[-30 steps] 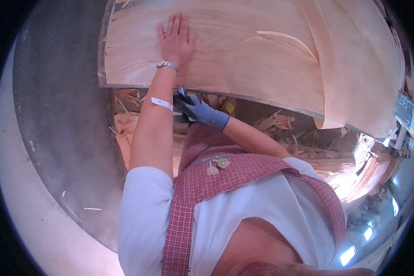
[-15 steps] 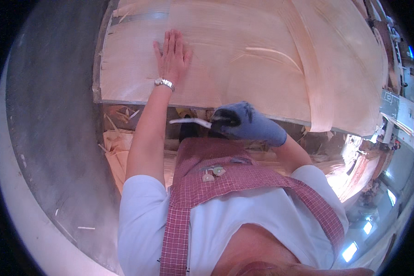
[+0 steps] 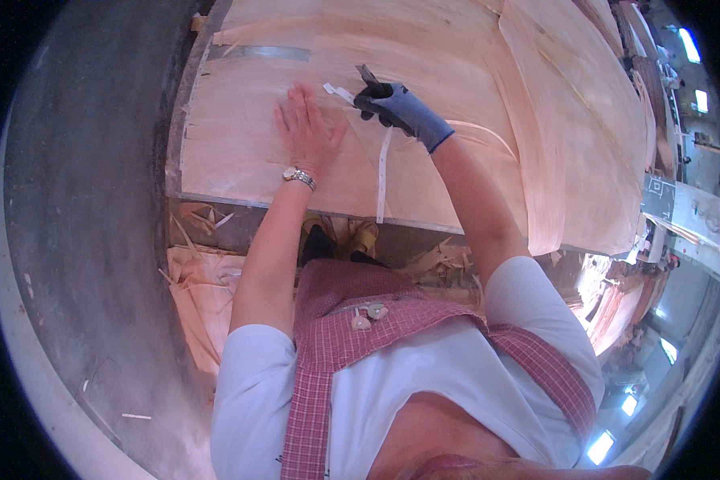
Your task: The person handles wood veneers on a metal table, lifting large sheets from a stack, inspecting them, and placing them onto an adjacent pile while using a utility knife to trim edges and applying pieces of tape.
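Note:
My bare left hand (image 3: 308, 132), a metal watch at its wrist, lies flat with fingers apart on a pale wood veneer sheet (image 3: 280, 172). To its right, just above the sheet, my right hand (image 3: 396, 108) wears a blue knit glove with dark fingers. Its fingers are closed on a dark flat tool (image 3: 366, 76) that sticks up past them; its exact kind is unclear. A short white tape end (image 3: 338, 93) pokes out of the same grip toward my left hand. Below the glove, a narrow white tape strip (image 3: 382, 180) runs down to the sheet's near edge.
A raised veneer flap (image 3: 536, 160) lies over the sheet's right part. Veneer scraps (image 3: 204, 280) are heaped below its near edge, around my shoes (image 3: 364, 238). Grey floor (image 3: 88, 224) stretches along the left. More veneer stacks (image 3: 656, 112) stand at the far right.
My right hand has moved up and forward from below the sheet's edge to over the sheet. The long tape strip now shows on the veneer. My left hand stays flat on it.

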The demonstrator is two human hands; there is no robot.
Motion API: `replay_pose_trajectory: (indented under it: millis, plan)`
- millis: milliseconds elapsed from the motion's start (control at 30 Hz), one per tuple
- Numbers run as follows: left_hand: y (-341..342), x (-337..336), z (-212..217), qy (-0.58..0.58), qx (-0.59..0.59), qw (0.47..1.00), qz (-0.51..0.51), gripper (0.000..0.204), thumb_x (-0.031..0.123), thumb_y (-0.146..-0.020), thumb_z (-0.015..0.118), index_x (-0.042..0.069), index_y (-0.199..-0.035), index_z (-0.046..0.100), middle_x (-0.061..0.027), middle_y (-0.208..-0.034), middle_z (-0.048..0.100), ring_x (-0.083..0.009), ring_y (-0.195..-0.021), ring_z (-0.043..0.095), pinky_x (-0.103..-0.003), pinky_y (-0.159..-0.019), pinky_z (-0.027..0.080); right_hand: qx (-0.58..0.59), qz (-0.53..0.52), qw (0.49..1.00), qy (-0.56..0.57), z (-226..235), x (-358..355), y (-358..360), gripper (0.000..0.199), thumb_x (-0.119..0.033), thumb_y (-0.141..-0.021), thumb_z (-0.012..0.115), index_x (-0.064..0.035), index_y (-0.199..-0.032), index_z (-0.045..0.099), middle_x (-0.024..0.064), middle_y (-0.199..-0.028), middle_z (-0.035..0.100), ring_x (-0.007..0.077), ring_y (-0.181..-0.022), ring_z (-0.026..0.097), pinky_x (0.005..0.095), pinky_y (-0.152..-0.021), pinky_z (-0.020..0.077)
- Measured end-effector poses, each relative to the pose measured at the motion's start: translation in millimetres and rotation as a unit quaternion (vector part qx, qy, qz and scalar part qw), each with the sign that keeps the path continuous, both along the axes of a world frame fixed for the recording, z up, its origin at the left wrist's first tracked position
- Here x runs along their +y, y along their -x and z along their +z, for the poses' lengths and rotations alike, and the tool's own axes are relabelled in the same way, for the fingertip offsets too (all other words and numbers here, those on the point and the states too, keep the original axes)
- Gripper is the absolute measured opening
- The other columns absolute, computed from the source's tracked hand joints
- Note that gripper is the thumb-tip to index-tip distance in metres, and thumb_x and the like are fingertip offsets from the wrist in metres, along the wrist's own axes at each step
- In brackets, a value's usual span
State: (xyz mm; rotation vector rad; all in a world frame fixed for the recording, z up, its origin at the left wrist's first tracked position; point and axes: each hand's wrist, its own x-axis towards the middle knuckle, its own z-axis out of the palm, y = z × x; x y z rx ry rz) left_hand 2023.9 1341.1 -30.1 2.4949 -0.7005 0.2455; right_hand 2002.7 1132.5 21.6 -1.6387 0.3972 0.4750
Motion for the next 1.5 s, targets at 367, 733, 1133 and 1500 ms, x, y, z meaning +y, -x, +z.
replay_pose_trajectory:
  millis: [367, 733, 1133, 1500]
  plan:
    - [-2.3, -1.3, 3.8, -0.108, -0.036, 0.991, -0.074, 0.054, 0.035, -0.091, 0.053, 0.019, -0.142, 0.042, 0.0019, -0.150, 0.037, -0.0245, -0.139, 0.029, -0.053, -0.113, 0.016, -0.160, 0.092, 0.865, 0.467, -7.6, 2.2, 4.8, 0.023, -0.027, -0.088, 0.066, -0.0055, -0.091, 0.070, 0.0030, -0.069, 0.065, 0.0083, -0.052, 0.052, 0.0246, -0.047, 0.0424]
    - [-0.5, -5.4, -2.2, -0.053, -0.066, 0.995, -0.061, 0.053, 0.033, -0.089, 0.053, 0.018, -0.140, 0.044, -0.0008, -0.146, 0.041, -0.0246, -0.135, 0.035, -0.056, -0.110, 0.019, 0.056, -0.036, 0.998, -0.022, 17.0, 7.0, 78.2, 0.019, -0.022, -0.088, 0.064, -0.0054, -0.093, 0.071, 0.0016, -0.069, 0.065, 0.0062, -0.048, 0.048, 0.0216, -0.045, 0.0378]
    - [89.9, -8.8, 1.8, -0.041, -0.064, 0.990, -0.118, 0.040, 0.026, -0.084, 0.060, 0.012, -0.122, 0.061, -0.0056, -0.127, 0.057, -0.0251, -0.123, 0.048, -0.047, -0.100, 0.034, -0.177, 0.208, 0.800, 0.535, -16.3, 20.5, 86.5, 0.018, -0.022, -0.087, 0.055, -0.0060, -0.096, 0.056, 0.0168, -0.085, 0.067, 0.0346, -0.082, 0.067, 0.0478, -0.067, 0.0523]
    - [93.3, -9.3, -5.5, -0.025, -0.078, 0.992, -0.098, 0.046, 0.026, -0.086, 0.058, 0.016, -0.131, 0.054, -0.0026, -0.136, 0.050, -0.0234, -0.125, 0.044, -0.047, -0.104, 0.030, -0.066, -0.132, 0.989, -0.014, 85.3, -28.5, 172.1, 0.034, -0.032, -0.094, 0.059, -0.0067, -0.117, 0.058, 0.0032, -0.078, 0.063, 0.0074, -0.054, 0.051, 0.0228, -0.050, 0.0406]
